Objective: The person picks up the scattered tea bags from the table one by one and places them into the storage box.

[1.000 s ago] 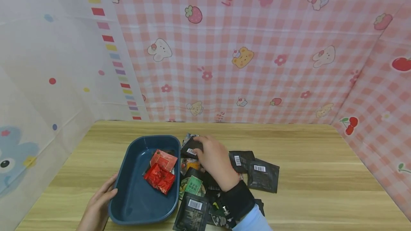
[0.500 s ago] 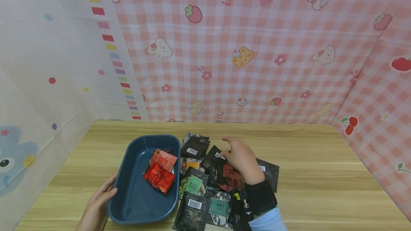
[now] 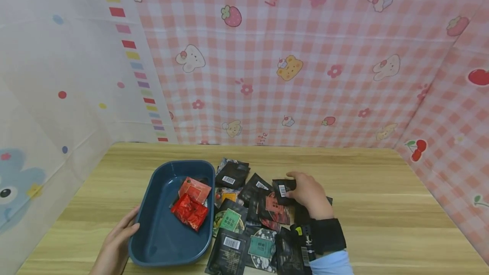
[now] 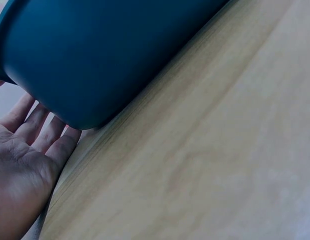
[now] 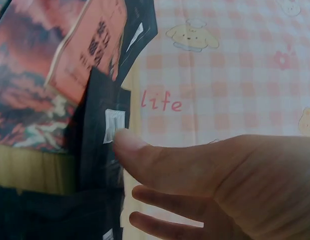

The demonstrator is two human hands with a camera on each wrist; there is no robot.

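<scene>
My left hand (image 3: 116,241) lies along the left side of a blue plastic tub (image 3: 168,241), its fairly straight fingers touching the outer wall; the left wrist view shows the open palm (image 4: 19,155) beside the tub. Inside the tub are a red shiny sachet (image 3: 190,212) and a pinkish-red one (image 3: 195,190), partly covering others. On the right, my right hand (image 3: 311,196) reaches over a black sachet with a white barcode (image 3: 280,190). In the right wrist view the thumb (image 5: 132,147) touches that barcode label, with other fingers extended at the sachet's edge.
Several more sachets are spread right of the tub: a black one at the back (image 3: 231,173), green-labelled ones (image 3: 230,220) (image 3: 260,247), a red-labelled one (image 3: 275,205), and a barcoded one in front (image 3: 227,251). A checked cloth (image 3: 305,96) hangs behind the wooden table.
My right hand has moved right, from the black sachet at the back near the tub to the barcoded sachet farther right. The left hand and tub have stayed in place.
</scene>
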